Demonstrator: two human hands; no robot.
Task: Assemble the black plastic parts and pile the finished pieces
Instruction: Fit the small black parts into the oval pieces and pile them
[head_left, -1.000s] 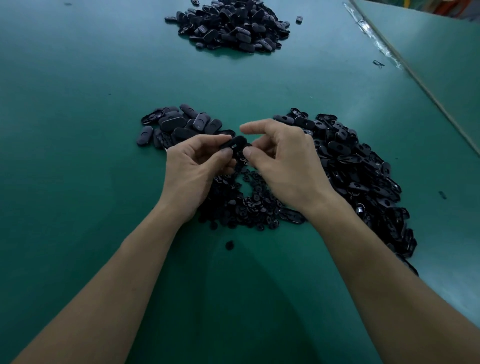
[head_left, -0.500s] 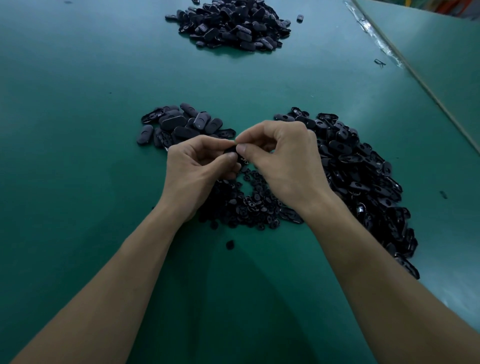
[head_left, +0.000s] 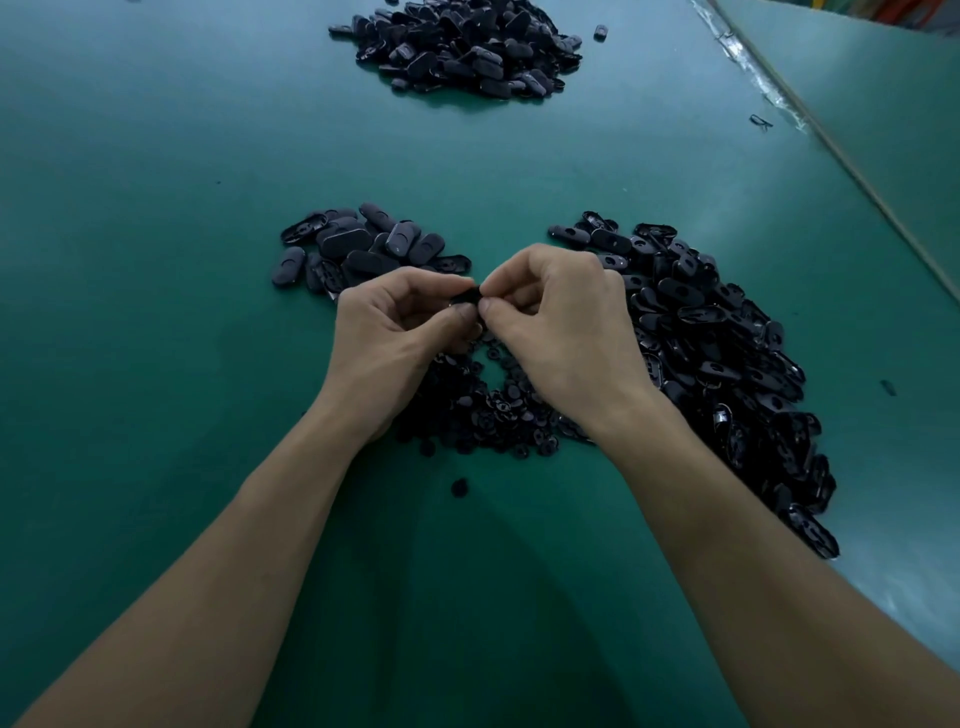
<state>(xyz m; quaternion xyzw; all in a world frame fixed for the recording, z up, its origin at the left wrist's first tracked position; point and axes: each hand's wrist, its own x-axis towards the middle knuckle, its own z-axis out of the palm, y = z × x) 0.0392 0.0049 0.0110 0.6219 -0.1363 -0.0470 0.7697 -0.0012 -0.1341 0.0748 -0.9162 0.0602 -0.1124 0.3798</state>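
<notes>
My left hand (head_left: 395, 332) and my right hand (head_left: 561, 332) meet over the middle of the green table, and both pinch one small black plastic piece (head_left: 465, 299) between thumbs and fingertips; most of it is hidden by my fingers. Under my hands lies a heap of small round black parts (head_left: 493, 410). A small pile of oval black pieces (head_left: 363, 247) sits just beyond my left hand. A long heap of open oval shells (head_left: 727, 353) stretches along my right forearm.
A large heap of black oval pieces (head_left: 462, 47) lies at the far end of the green table (head_left: 156, 260). One loose round part (head_left: 459, 487) lies between my forearms. The table's seam (head_left: 857, 176) runs diagonally at the right.
My right hand's fingers have curled in and closed onto the piece, which was plainly visible between the hands a second ago. The hands have drawn tighter together.
</notes>
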